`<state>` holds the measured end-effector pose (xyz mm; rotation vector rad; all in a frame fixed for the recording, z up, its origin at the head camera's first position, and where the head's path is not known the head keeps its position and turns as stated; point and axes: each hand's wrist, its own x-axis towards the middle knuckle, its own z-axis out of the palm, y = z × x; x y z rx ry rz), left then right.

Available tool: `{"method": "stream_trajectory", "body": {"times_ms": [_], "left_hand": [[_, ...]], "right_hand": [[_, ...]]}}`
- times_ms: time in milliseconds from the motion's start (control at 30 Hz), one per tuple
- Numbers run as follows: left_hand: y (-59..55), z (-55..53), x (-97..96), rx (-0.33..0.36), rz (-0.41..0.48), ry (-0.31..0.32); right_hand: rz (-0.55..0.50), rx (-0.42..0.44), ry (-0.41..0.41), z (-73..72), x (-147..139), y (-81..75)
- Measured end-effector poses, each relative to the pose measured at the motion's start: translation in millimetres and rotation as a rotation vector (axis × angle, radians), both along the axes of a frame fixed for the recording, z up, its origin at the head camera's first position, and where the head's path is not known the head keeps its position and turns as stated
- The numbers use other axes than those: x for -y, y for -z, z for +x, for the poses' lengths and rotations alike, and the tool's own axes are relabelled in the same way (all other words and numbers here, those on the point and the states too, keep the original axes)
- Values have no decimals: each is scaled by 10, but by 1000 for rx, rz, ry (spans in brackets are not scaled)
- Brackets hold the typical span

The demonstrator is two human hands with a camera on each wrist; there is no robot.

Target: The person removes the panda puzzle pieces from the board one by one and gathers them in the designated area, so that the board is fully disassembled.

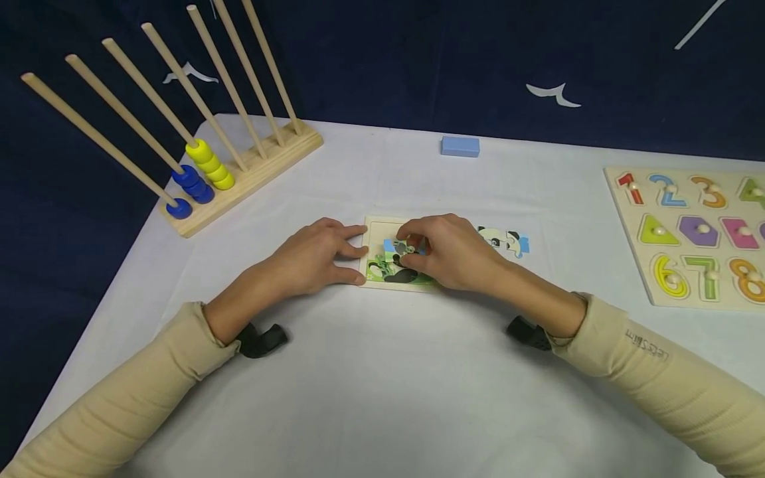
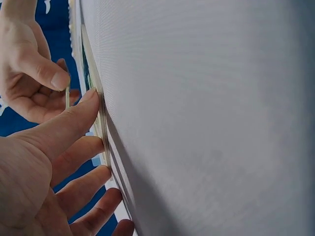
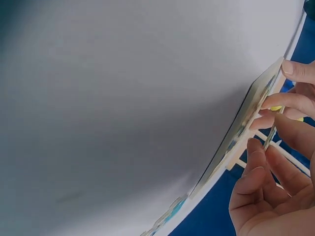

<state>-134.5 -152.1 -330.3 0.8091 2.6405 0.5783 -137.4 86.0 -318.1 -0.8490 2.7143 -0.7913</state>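
A small wooden panda puzzle board (image 1: 394, 287) lies on the table in front of me, its lower part filled with a green panda picture. My right hand (image 1: 457, 255) pinches a thin puzzle piece (image 1: 391, 248) between thumb and fingers above the board. Seen edge-on in the left wrist view, that piece (image 2: 68, 96) is tilted and raised off the board. The fairly straight fingers of my left hand (image 1: 311, 257) touch the board's left edge. Right of the board, partly behind my right hand, lies another piece with a panda face (image 1: 505, 242).
At the back left stands a wooden peg rack (image 1: 257, 169) with blue and yellow beads. A light blue block (image 1: 460, 147) sits near the table's far edge. To the right lies a number and shape peg puzzle (image 1: 642, 252). White cloth (image 1: 382, 378) covers the table.
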Motion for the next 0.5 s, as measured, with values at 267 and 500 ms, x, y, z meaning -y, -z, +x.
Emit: {"method": "stream_trajectory", "body": {"times_ms": [267,500], "left_hand": [[0,8,-11,-2,10,-5],[-2,15,-11,-4,8,-11]], "right_hand": [[-19,10,-3,40,-155,-13],[-11,-10,-3,67,-218,-47]]}}
